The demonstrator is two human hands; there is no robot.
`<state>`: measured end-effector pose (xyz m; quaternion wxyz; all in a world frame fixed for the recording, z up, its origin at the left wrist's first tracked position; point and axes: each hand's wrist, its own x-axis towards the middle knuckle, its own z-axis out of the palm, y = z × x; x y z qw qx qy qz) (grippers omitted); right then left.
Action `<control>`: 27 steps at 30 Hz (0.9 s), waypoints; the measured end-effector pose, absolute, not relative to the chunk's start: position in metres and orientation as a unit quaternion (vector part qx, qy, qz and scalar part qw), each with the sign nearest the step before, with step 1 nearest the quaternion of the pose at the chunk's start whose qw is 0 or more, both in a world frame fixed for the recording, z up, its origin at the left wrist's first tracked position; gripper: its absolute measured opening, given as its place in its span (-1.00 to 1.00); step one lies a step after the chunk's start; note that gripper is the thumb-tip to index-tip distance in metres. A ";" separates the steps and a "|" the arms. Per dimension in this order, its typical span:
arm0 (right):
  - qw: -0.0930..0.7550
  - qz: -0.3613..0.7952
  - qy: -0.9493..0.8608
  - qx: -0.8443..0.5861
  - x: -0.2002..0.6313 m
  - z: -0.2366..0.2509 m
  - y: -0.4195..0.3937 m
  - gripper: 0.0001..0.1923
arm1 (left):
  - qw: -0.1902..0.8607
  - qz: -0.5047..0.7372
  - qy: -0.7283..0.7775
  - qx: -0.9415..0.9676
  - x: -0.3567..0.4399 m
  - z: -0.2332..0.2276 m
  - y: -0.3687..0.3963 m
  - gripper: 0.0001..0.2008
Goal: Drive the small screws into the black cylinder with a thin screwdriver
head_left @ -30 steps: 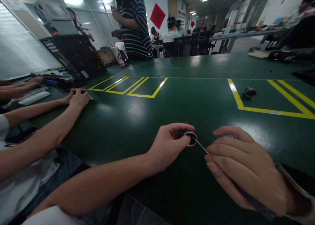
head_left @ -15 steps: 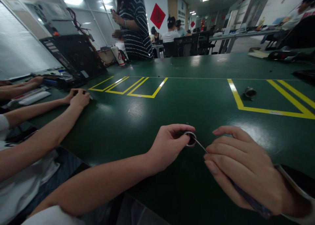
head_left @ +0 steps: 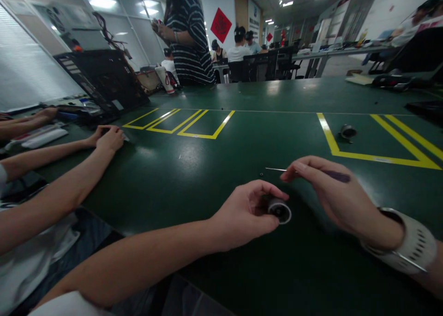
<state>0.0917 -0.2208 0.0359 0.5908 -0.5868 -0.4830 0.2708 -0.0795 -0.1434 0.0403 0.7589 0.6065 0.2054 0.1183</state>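
My left hand [head_left: 247,219] is closed round a small round metal part [head_left: 279,211], whose open, dark hollow end faces up toward me. Between the fingers of my right hand [head_left: 321,191] lies a thin screwdriver [head_left: 337,175] with a dark handle. Its slim metal shaft points left, apart from the round part. Just off the screwdriver's tip, a tiny dark ring-like piece [head_left: 261,174] rests on the green table [head_left: 155,191].
Yellow tape outlines [head_left: 197,136] mark the table at left and right. Inside the right outline sits a similar metal part [head_left: 348,132]. At left, a co-worker's hands [head_left: 109,138] hold something small. A black panel [head_left: 104,78] and a cup [head_left: 165,80] stand at the back left.
The screwdriver's shaft has left the round part's hollow. My right hand has turned and moved up and away with it. My left hand has tilted the part and shifted slightly toward me.
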 end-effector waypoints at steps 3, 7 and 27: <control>0.578 0.367 -0.445 -0.577 0.096 0.025 -0.209 -0.78 | 0.779 0.069 0.173 0.598 -0.081 0.042 -0.145 -0.63; 0.551 0.373 -0.449 -0.597 0.094 0.024 -0.207 -0.75 | 0.815 0.036 0.132 0.563 -0.081 0.042 -0.147 -0.61; 0.379 0.201 -0.570 -0.701 0.097 0.047 -0.218 -0.75 | 0.840 0.154 0.224 0.469 -0.075 0.046 -0.140 -0.72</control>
